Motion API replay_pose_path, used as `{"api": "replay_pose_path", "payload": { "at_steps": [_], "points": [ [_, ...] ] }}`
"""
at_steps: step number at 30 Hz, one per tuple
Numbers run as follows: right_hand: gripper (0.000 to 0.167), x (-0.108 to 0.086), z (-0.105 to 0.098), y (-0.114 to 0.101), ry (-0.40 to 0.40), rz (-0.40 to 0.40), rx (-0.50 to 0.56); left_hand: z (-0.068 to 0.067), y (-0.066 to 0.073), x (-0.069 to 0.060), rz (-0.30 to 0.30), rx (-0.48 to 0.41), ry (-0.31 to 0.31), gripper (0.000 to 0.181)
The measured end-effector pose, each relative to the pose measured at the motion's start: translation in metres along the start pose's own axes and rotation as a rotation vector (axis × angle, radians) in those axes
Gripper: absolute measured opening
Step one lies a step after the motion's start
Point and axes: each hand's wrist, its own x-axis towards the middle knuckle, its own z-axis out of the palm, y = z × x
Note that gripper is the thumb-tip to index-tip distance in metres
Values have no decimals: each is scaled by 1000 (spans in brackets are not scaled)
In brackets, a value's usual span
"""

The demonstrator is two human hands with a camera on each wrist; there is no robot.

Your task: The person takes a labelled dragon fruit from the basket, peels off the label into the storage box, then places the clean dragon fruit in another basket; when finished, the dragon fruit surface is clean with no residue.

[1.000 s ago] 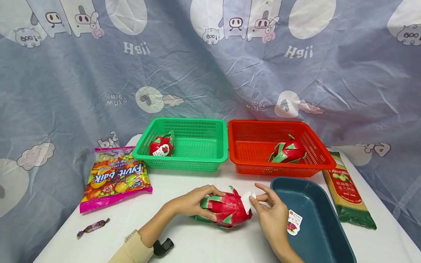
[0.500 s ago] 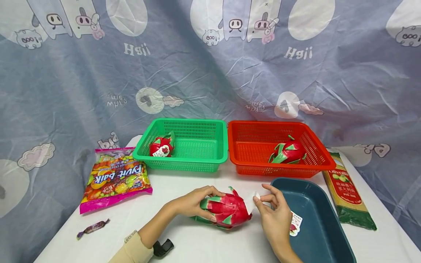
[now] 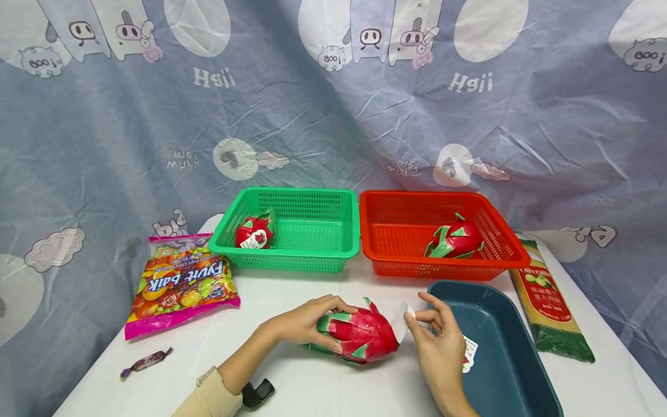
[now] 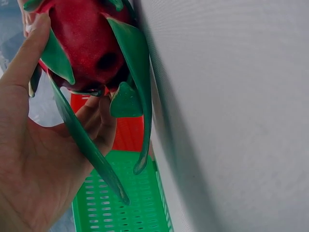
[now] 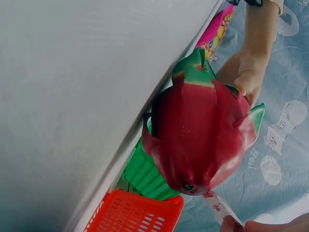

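Note:
A red dragon fruit [image 3: 367,336] with green leaf tips lies on the white table, and my left hand [image 3: 307,322] grips its leafy end. In the left wrist view the thumb and fingers curl round the dragon fruit [image 4: 82,43]. My right hand [image 3: 438,347] pinches a white sticker [image 3: 402,325] between thumb and index finger at the fruit's other end. Seen from the right wrist, the printed sticker [image 5: 219,207] stretches from the fruit's tip to the fingertips, its far edge seeming to touch the skin.
Behind are a green basket [image 3: 297,262] and a red basket [image 3: 443,270], each holding a dragon fruit. A blue tray [image 3: 508,347] with a sticker [image 3: 470,354] on its rim stands right. Pasta pack [image 3: 552,301], candy bag [image 3: 182,284] and wrapped candy [image 3: 146,363] flank them.
My right hand has moved slightly right, drawing the sticker away from the dragon fruit, so more red skin shows. The left hand has stayed in place on the fruit.

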Motion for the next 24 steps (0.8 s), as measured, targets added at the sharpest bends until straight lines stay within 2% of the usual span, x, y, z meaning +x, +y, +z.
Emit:
{"api": "replay_pose_path", "payload": {
  "at_steps": [5, 7, 8, 12, 17, 20, 24],
  "points": [
    [44, 2, -8, -5, 62, -103, 12, 1, -2, 0, -5, -9, 0, 60],
    [44, 6, -15, 4, 72, -176, 32, 1, -2, 0, -3, -10, 1, 60],
    [44, 7, -18, 4, 73, -188, 27, 1, -2, 0, -2, -11, 1, 60],
    [44, 10, -35, 10, 50, -206, -23, 1, -1, 0, -9, -17, 0, 61],
    [40, 12, -57, -9, 50, -174, -166, 0, -1, -1, -28, -27, 2, 61],
    [39, 20, -69, -6, 14, -189, -225, 0, 0, -2, -32, -40, 9, 61],
    [29, 32, -90, 2, -55, -223, -311, 0, 0, -2, -31, -57, 10, 61]
  ]
}}
